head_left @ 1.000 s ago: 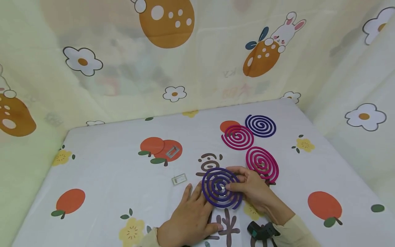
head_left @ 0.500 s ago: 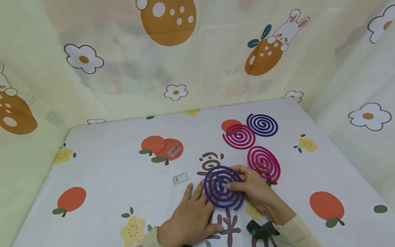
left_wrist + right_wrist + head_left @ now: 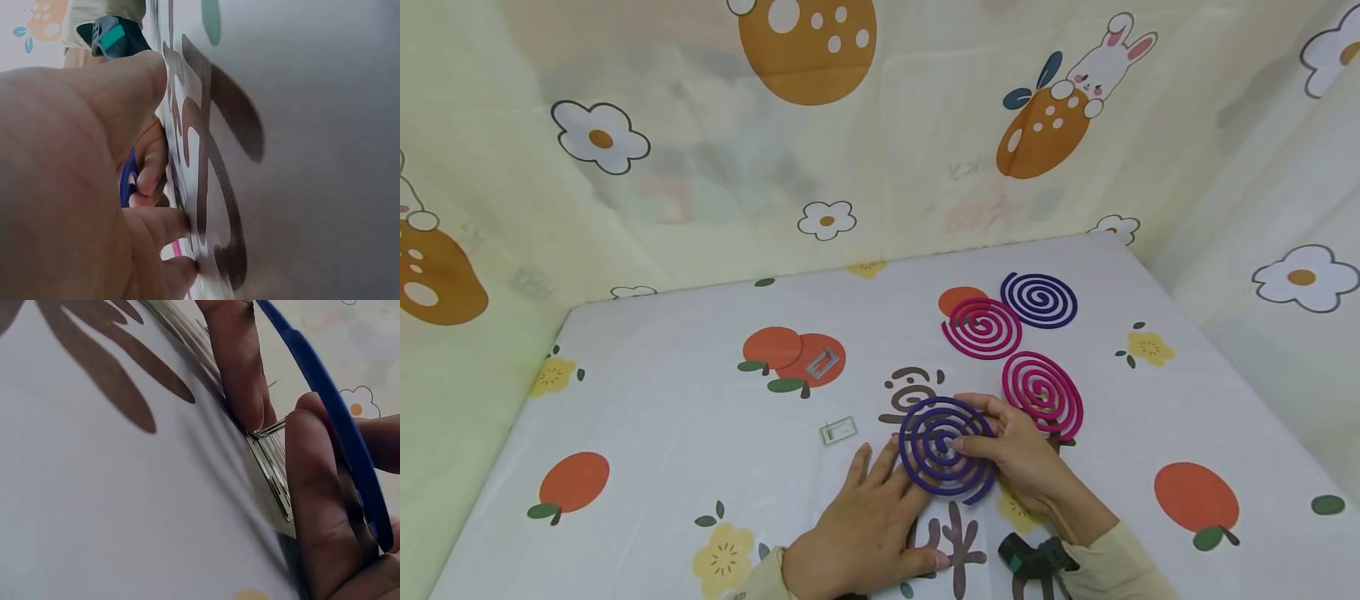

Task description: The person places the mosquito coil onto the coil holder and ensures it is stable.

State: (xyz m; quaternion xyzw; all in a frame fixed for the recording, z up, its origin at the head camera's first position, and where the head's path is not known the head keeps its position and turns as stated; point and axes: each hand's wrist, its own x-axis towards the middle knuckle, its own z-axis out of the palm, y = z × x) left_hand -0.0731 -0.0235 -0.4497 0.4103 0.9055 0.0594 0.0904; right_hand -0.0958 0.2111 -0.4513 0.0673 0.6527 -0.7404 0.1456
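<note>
My right hand point(image 3: 1022, 454) pinches a dark blue mosquito coil point(image 3: 942, 442) between thumb and fingers, near its centre and right side. The coil is tilted above the table. In the right wrist view, the coil point(image 3: 337, 406) shows edge-on, over a thin metal coil stand point(image 3: 275, 481) with a raised tongue. A left-hand finger presses on that stand, and my right fingertips are beside the tongue. With its fingers spread, my left hand point(image 3: 868, 521) rests on the table, its fingertips partly under the coil. Whether the tongue enters the coil cannot be made out.
Two pink coils, one farther point(image 3: 983, 327) and one nearer point(image 3: 1042, 393), lie right of centre. Behind them lies another blue coil point(image 3: 1039, 300). Two loose metal stands, a nearer one point(image 3: 826, 435) and a farther one point(image 3: 815, 371), lie left. A patterned curtain point(image 3: 715, 208) rises behind the table.
The held coil has shifted slightly up and right in the head view, over the left fingers. The left thumb has slid a little to the right. Both hands otherwise stay in place.
</note>
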